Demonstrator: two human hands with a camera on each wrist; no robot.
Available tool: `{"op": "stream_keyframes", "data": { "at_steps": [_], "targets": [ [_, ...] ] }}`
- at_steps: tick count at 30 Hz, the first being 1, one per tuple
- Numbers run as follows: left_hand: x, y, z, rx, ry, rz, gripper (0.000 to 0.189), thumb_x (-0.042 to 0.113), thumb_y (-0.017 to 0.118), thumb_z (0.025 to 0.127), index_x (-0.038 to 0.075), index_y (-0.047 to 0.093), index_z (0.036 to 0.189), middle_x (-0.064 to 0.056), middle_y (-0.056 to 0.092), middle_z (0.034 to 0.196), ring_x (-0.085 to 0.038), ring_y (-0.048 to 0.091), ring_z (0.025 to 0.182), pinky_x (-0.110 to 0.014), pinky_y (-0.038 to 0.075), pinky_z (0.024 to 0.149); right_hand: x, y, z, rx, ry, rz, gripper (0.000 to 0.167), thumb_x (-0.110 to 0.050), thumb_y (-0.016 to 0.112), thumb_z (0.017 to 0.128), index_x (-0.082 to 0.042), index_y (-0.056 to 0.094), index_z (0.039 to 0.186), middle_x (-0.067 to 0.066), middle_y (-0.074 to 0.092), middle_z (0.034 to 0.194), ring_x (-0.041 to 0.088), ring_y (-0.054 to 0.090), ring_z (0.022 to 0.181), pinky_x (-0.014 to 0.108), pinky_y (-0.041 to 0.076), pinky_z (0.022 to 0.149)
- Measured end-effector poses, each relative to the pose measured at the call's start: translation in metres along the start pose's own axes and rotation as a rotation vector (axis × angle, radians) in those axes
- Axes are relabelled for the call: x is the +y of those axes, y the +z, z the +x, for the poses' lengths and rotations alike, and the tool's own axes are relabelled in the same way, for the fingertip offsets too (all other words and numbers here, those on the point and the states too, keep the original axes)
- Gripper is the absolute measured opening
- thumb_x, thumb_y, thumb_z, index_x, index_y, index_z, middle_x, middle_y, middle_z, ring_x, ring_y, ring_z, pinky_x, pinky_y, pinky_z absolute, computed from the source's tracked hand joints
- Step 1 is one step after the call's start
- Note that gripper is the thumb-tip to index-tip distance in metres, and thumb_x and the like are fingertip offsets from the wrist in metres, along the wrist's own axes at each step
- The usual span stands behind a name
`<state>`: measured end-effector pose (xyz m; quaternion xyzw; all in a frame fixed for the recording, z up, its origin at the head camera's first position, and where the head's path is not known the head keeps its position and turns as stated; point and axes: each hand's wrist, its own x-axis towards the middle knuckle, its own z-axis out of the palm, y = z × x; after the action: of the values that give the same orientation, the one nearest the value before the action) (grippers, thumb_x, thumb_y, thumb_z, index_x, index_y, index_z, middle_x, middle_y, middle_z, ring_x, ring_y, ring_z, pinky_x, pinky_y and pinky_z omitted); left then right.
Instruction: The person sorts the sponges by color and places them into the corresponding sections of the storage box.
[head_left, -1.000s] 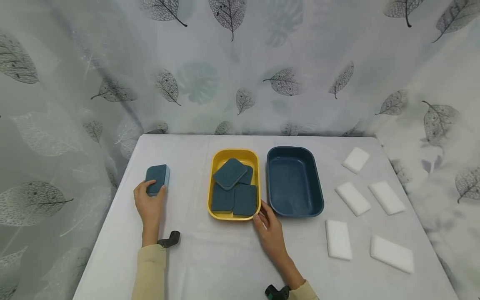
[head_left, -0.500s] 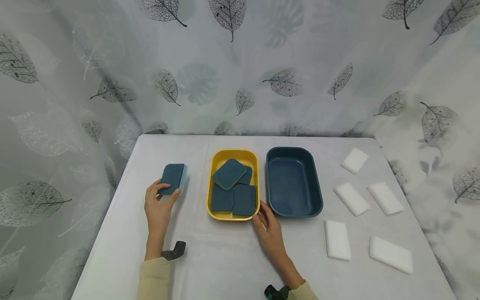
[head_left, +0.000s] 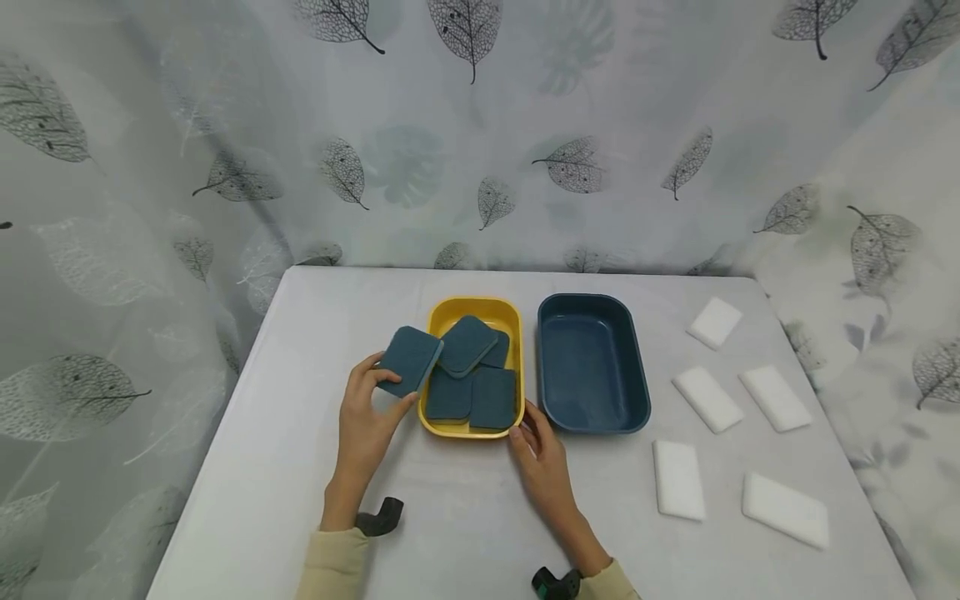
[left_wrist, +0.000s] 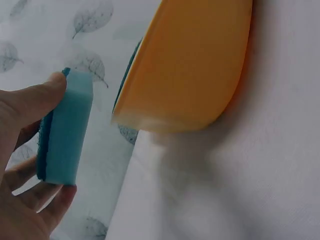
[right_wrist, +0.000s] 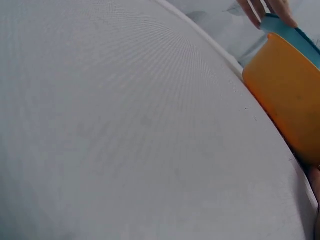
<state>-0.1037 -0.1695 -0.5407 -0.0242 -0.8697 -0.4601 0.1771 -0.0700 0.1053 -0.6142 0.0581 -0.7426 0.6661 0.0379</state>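
Observation:
A sponge with a dark blue-green scouring face [head_left: 408, 360] and a light blue foam side [left_wrist: 75, 130] is pinched in my left hand [head_left: 366, 429], between thumb and fingers. It is raised and tilted, and overlaps the left rim of the yellow tray [head_left: 453, 312] in the head view. Inside the tray lie several similar sponges [head_left: 492, 400], dark faces up, one resting askew on others. My right hand [head_left: 543, 467] holds the tray's near right corner, thumb at the front and fingers along the right side. In the right wrist view it is almost wholly out of frame.
An empty dark blue tray [head_left: 588, 367] stands just right of the yellow one. Several white sponge blocks [head_left: 678, 479] lie scattered on the right of the white-covered table [head_left: 247, 467]. Leaf-printed curtain [head_left: 420, 108] hangs behind and at both sides.
My left hand has carried the sponge from the left of the table rightward to the yellow tray's left rim, turning and tilting it. The right hand stays at the tray's corner.

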Motion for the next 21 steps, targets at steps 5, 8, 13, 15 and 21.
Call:
{"op": "stream_keyframes", "data": {
  "at_steps": [5, 8, 13, 15, 21],
  "targets": [
    [0.012, 0.013, -0.005, -0.036, 0.117, 0.032, 0.04, 0.009, 0.093, 0.076, 0.011, 0.065, 0.104, -0.013, 0.054, 0.151, -0.036, 0.048, 0.139, -0.054, 0.046, 0.111, -0.001, -0.002, 0.0, -0.003, -0.003, 0.014, 0.054, -0.013, 0.06, 0.106, -0.005, 0.043, 0.157, 0.02, 0.049, 0.157, 0.038, 0.05, 0.145, 0.013, 0.046, 0.109],
    [0.017, 0.019, -0.008, -0.064, 0.159, 0.058, 0.041, 0.013, 0.094, 0.076, 0.013, 0.065, 0.104, -0.011, 0.055, 0.15, -0.032, 0.049, 0.137, -0.05, 0.048, 0.11, -0.002, -0.001, 0.0, -0.003, 0.002, 0.02, 0.054, -0.013, 0.061, 0.106, -0.006, 0.043, 0.157, 0.02, 0.049, 0.157, 0.038, 0.05, 0.145, 0.013, 0.046, 0.109],
    [0.024, 0.026, -0.011, -0.099, 0.212, 0.076, 0.039, 0.018, 0.093, 0.077, 0.013, 0.066, 0.105, -0.009, 0.057, 0.151, -0.029, 0.051, 0.138, -0.046, 0.049, 0.112, -0.001, 0.002, 0.0, -0.01, -0.011, 0.028, 0.054, -0.011, 0.061, 0.106, -0.007, 0.043, 0.157, 0.022, 0.049, 0.157, 0.039, 0.05, 0.145, 0.014, 0.047, 0.109],
    [0.027, 0.03, -0.012, -0.117, 0.233, 0.07, 0.038, 0.019, 0.093, 0.079, 0.014, 0.067, 0.105, -0.008, 0.057, 0.152, -0.028, 0.052, 0.138, -0.045, 0.049, 0.113, 0.0, 0.002, 0.0, -0.014, -0.016, 0.025, 0.055, -0.012, 0.061, 0.106, -0.007, 0.043, 0.157, 0.021, 0.049, 0.157, 0.039, 0.051, 0.145, 0.014, 0.047, 0.109],
    [0.032, 0.045, -0.015, -0.198, 0.28, 0.067, 0.035, 0.026, 0.089, 0.084, 0.017, 0.067, 0.109, -0.006, 0.055, 0.155, -0.025, 0.052, 0.138, -0.044, 0.049, 0.114, 0.004, 0.0, 0.001, -0.005, -0.026, 0.004, 0.054, -0.013, 0.061, 0.106, -0.009, 0.043, 0.157, 0.021, 0.05, 0.156, 0.04, 0.053, 0.142, 0.014, 0.047, 0.108]
  ]
}}
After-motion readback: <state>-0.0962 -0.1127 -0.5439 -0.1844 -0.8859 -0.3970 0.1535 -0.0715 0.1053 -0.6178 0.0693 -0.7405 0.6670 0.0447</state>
